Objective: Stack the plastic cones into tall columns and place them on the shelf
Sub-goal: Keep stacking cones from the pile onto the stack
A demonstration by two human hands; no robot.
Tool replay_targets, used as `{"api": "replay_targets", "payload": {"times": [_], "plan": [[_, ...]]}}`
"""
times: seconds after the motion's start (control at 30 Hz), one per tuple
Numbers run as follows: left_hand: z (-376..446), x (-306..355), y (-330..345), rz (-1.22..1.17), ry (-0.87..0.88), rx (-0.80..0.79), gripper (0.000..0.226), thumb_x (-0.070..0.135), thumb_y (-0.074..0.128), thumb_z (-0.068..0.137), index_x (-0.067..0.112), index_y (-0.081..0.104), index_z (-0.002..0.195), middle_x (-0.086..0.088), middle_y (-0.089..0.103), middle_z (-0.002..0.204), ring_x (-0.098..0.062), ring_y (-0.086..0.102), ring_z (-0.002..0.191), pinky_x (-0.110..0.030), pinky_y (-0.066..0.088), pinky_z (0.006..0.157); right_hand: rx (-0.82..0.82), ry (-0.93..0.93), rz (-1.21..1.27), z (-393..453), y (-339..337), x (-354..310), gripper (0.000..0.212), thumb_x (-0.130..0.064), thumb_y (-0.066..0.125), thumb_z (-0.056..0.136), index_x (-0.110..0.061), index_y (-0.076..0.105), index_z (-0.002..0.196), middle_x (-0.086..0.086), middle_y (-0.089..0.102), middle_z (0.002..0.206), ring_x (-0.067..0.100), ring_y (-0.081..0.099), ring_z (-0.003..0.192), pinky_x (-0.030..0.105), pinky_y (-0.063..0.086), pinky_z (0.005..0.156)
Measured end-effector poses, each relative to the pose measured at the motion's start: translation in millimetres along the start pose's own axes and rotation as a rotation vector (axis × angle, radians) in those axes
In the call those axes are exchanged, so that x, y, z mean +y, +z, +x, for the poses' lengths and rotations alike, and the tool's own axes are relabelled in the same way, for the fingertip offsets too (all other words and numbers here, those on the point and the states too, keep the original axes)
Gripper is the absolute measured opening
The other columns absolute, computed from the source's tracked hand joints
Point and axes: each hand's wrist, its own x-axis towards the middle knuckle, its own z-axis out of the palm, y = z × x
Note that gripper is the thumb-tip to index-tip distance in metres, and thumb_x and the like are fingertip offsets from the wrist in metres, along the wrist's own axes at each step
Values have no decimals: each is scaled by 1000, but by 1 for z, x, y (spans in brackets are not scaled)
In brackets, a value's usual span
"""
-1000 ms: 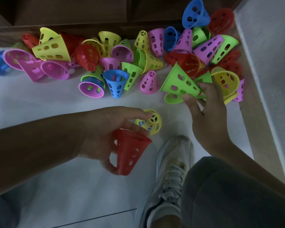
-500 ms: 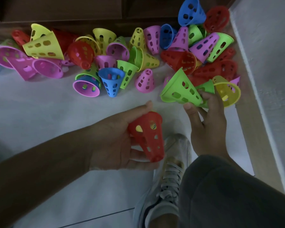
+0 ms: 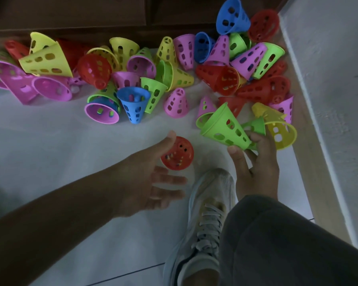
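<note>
Looking down, I see a pale tiled floor (image 3: 50, 153) under me, with a dark wooden cabinet front (image 3: 81, 15) along the far edge and a light wall (image 3: 335, 79) with a wooden skirting strip (image 3: 310, 157) on the right. My own grey-white sneaker (image 3: 207, 213) and dark trouser leg (image 3: 287, 244) fill the near right corner.

A heap of plastic cones (image 3: 153, 75) in pink, yellow, red, green and blue lies scattered on the floor against the cabinet, stretching from far left to the right wall, most of them tipped on their sides.

My left hand (image 3: 147, 182) is spread, fingers straight and apart, holding nothing; its thumb reaches up beside a red cone (image 3: 177, 153) that sits on the floor with its mouth facing up at me. Whether the thumb touches it I cannot tell.

My right hand (image 3: 254, 168) is curled round the narrow end of a green cone (image 3: 223, 126), gripping it tilted, wide mouth pointing far left. A yellow cone (image 3: 279, 133) lies just right of it.
</note>
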Motion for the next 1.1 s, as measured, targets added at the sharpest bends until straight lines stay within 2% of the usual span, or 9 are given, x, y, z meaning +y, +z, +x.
{"api": "replay_targets", "payload": {"times": [0.13, 0.23, 0.37, 0.53, 0.63, 0.77, 0.83, 0.97, 1.1], "plan": [[-1, -8, 3, 155, 229, 207, 50, 69, 57, 84, 22, 58, 101, -2, 78, 82, -17, 65, 56, -25, 43, 47, -26, 14, -15, -6, -6, 4, 30, -58, 56, 90, -49, 45, 116, 3, 45, 145, 12, 54, 125, 32, 50, 101], [1, -7, 2, 260, 526, 342, 46, 61, 65, 82, 28, 54, 112, 3, 74, 87, -12, 64, 58, -27, 45, 47, -37, 1, -19, -11, -10, 6, 36, -57, 57, 90, -40, 49, 121, 2, 43, 147, 16, 53, 127, 40, 53, 100], [6, -5, 1, 556, 903, 344, 53, 54, 74, 68, 43, 50, 114, 20, 64, 103, -5, 65, 84, -23, 54, 65, -82, 2, -46, -16, -15, 9, 38, -69, 53, 89, -50, 45, 121, 5, 39, 153, 26, 48, 136, 53, 51, 101], [8, 6, 6, 1067, 1239, 222, 86, 61, 76, 70, 40, 38, 145, 25, 35, 141, 4, 40, 128, -21, 42, 101, -119, -11, -82, -20, -19, 3, 45, -77, 50, 85, -52, 46, 123, 3, 34, 157, 28, 48, 138, 53, 49, 103], [14, 12, 15, 1259, 1277, 177, 95, 57, 81, 72, 37, 34, 152, 18, 33, 152, -5, 33, 140, -29, 40, 109, -119, -33, -72, -20, -18, -4, 47, -75, 51, 86, -49, 48, 125, 3, 34, 158, 27, 48, 138, 52, 49, 103], [25, 17, 18, 1339, 1313, 177, 76, 39, 82, 80, 30, 46, 146, 12, 45, 140, -1, 44, 122, -4, 31, 93, -112, -63, -55, -22, -15, -10, 42, -62, 60, 86, -52, 47, 125, -3, 31, 160, 26, 47, 139, 51, 50, 103], [26, 19, 15, 1340, 1353, 191, 63, 34, 81, 81, 24, 55, 138, 8, 52, 130, 0, 47, 112, -1, 32, 88, -111, -71, -29, -23, -15, -13, 38, -64, 60, 86, -55, 47, 121, -5, 29, 160, 24, 47, 139, 46, 50, 105], [25, 19, 7, 1261, 1377, 227, 56, 36, 80, 81, 23, 59, 131, 9, 56, 126, -2, 51, 111, -8, 38, 89, -92, -79, 7, -22, -18, -15, 37, -72, 50, 89, -52, 49, 121, -2, 29, 160, 19, 46, 139, 45, 47, 107], [25, 14, -1, 983, 1323, 266, 50, 43, 79, 77, 27, 64, 122, 16, 62, 116, -2, 58, 108, -17, 47, 89, -79, -62, 41, -19, -19, -17, 37, -70, 48, 91, -46, 52, 118, -1, 33, 158, 21, 46, 139, 52, 47, 106]]}}
